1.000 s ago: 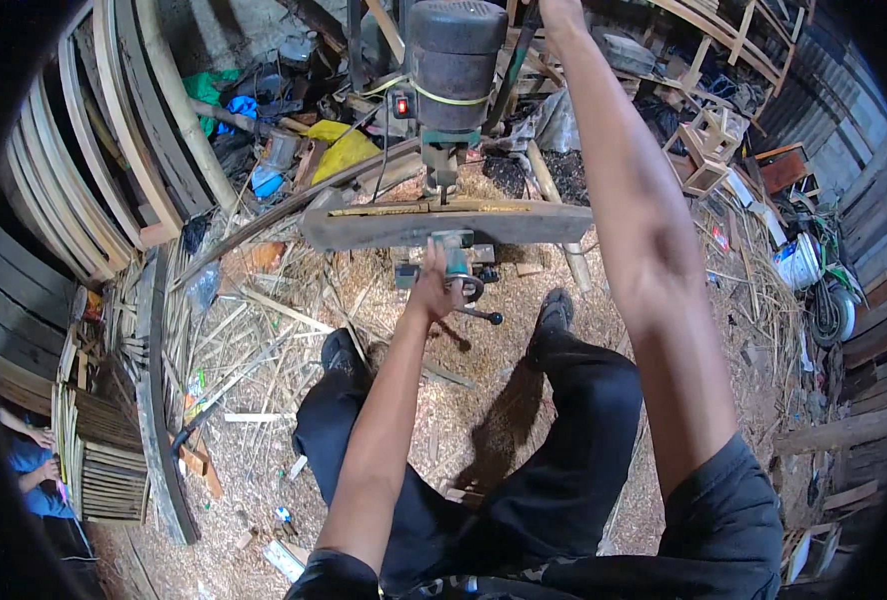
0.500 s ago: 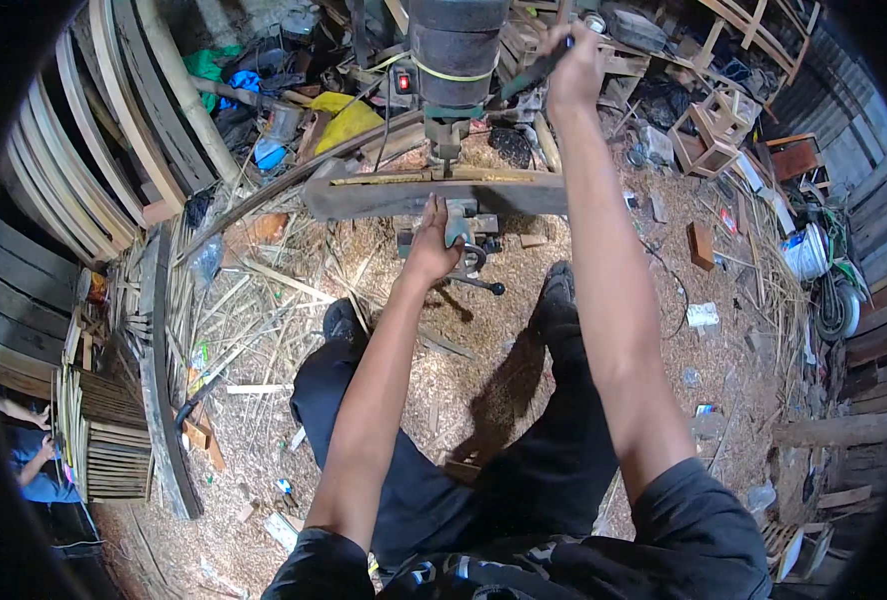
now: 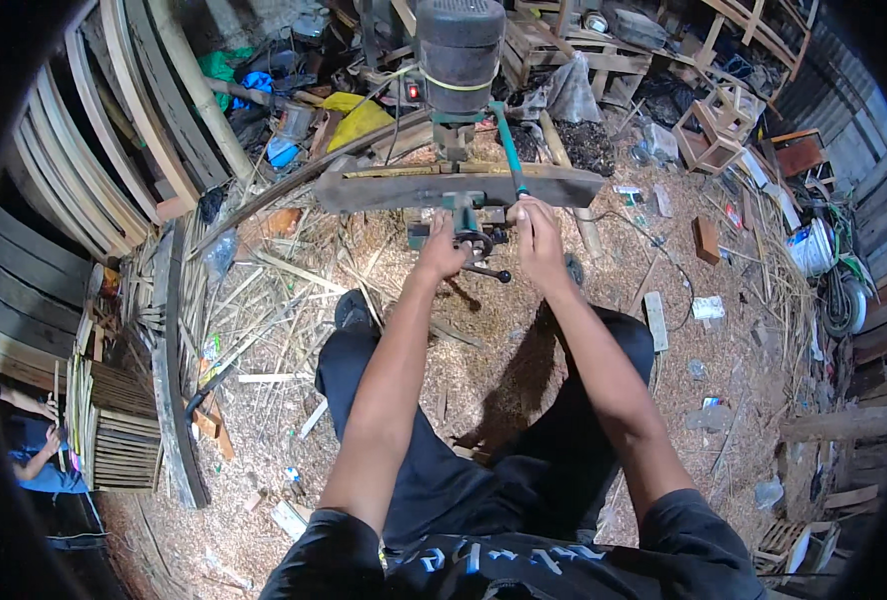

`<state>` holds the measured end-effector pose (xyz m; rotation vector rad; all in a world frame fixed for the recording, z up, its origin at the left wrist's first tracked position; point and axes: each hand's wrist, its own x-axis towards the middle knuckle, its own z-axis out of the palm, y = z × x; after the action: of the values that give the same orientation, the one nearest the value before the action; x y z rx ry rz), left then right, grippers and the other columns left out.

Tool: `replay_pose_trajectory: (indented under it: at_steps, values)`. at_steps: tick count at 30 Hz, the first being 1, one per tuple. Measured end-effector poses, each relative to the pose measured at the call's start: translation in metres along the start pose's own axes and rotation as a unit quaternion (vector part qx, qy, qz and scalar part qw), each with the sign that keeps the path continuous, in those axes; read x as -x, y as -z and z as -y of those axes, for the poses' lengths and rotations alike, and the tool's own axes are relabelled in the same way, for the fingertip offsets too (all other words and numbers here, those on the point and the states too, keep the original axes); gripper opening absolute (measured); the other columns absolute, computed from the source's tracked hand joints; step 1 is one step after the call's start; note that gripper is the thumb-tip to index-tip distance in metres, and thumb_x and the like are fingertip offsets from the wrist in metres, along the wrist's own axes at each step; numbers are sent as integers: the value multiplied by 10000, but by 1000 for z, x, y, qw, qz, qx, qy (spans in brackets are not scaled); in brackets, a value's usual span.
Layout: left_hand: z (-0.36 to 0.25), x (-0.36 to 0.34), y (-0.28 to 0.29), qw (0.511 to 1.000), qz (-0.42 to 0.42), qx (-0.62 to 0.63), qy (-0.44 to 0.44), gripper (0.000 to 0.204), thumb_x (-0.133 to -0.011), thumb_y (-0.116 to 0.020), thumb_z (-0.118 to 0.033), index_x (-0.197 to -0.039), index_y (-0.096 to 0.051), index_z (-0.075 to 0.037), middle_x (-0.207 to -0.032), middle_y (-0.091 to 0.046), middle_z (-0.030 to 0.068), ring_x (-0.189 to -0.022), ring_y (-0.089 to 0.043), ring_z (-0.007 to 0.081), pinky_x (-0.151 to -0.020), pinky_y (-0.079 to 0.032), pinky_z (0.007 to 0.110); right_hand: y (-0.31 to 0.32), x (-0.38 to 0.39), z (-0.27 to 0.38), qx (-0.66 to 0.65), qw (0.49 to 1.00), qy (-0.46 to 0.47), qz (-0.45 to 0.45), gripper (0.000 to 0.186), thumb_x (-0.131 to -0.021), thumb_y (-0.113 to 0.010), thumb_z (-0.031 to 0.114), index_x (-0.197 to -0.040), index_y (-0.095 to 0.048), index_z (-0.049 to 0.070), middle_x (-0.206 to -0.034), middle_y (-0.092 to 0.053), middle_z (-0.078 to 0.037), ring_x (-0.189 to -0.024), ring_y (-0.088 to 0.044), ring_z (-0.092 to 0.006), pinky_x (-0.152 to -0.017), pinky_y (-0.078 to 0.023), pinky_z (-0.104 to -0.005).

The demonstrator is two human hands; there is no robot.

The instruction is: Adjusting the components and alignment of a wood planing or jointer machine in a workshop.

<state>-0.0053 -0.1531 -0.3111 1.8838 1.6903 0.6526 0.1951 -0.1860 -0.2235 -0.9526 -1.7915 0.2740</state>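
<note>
A drill press [image 3: 459, 50] with a dark round motor housing stands ahead of me. Beneath its head a long, thick wooden board [image 3: 384, 192] lies crosswise over the press's vise, its top edge paler. My right hand [image 3: 538, 238] is closed round the lower end of a green lever [image 3: 510, 145], which slants down in front of the board. Against the vise, just below the board, rests my left hand [image 3: 446, 250], fingers stretched toward the board's near edge. Right beside it are a dark handwheel [image 3: 478, 243] and a black-knobbed crank. The bit's tip is hidden.
Curved wooden pieces [image 3: 129, 110] lean at the far left. Wood shavings and thin strips [image 3: 294, 265] cover the floor. A long dark beam [image 3: 171, 370] lies to the left, and another person [image 3: 39, 440] works beyond it. A small wooden frame [image 3: 714, 135] lies at the right.
My right hand has swung the lever from high at the back right down toward me, below the board. My left hand stays at the vise, slightly lower against the board.
</note>
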Motion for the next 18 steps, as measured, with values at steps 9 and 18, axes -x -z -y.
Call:
replay_pose_trajectory:
  at_steps: [9, 18]
  values:
    - [38, -5, -42, 998, 52, 20, -16, 841, -848, -606, -309, -1476, -173, 45, -1515, -172, 316, -1438, -126, 403, -1168, -197, 370, 58, -194, 76, 216, 841, -350, 352, 259, -821, -538, 130, -930, -640, -82, -885, -676, -251, -736, -689, -358, -707, -548, -488]
    - [20, -10, -45, 994, 90, 47, 38, 917, -799, -621, -203, -1513, -59, -75, -1514, -226, 273, -1419, -212, 383, -1167, -226, 376, -12, -16, 0, 313, 921, -223, 70, 399, -892, -556, 148, -1238, -473, -32, -918, -628, -269, -818, -639, -439, -703, -513, -515]
